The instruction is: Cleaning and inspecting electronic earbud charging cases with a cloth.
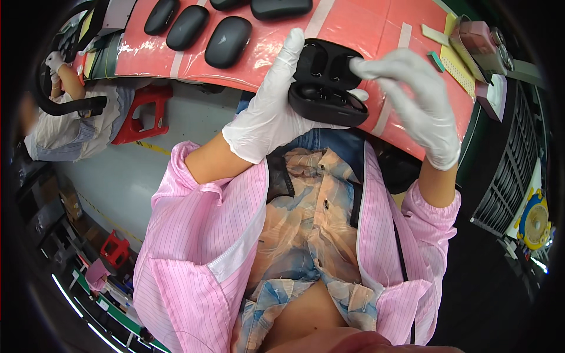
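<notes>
The left hand (268, 120), in a white glove, grasps an open black case (325, 82) from the left, holding it up just near of the pink surface (353, 26). The gloved right hand (415, 97) has its fingertips (359, 66) pinched at the case's lid on the right; whether they grip anything is unclear. Far left on the surface lie three closed cases (188, 26) in a row. Another person (59, 126) sits far left.

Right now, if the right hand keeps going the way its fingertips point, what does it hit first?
Most likely the open black earbud case: the right hand already has its fingertips at the lid's edge, though depth is unclear.
</notes>
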Demonstrator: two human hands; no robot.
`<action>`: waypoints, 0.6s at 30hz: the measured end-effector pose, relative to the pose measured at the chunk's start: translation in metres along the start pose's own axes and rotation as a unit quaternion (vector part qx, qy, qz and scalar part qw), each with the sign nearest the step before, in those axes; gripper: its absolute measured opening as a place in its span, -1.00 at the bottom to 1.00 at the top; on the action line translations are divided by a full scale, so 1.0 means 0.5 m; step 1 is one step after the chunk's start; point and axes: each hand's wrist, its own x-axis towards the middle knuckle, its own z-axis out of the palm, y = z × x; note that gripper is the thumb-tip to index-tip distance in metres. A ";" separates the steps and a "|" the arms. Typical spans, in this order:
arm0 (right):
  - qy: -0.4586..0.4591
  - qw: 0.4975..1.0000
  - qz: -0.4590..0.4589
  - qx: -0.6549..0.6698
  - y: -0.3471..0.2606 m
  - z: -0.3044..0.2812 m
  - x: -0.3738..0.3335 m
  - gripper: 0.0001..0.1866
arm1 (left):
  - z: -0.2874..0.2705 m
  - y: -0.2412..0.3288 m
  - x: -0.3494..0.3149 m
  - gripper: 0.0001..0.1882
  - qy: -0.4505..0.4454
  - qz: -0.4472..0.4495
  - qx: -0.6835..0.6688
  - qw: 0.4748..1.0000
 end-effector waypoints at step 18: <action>0.052 0.992 0.044 -0.106 -0.032 0.056 0.005 -0.80 | 0.016 -0.015 0.004 -0.27 0.013 0.121 0.139 0.983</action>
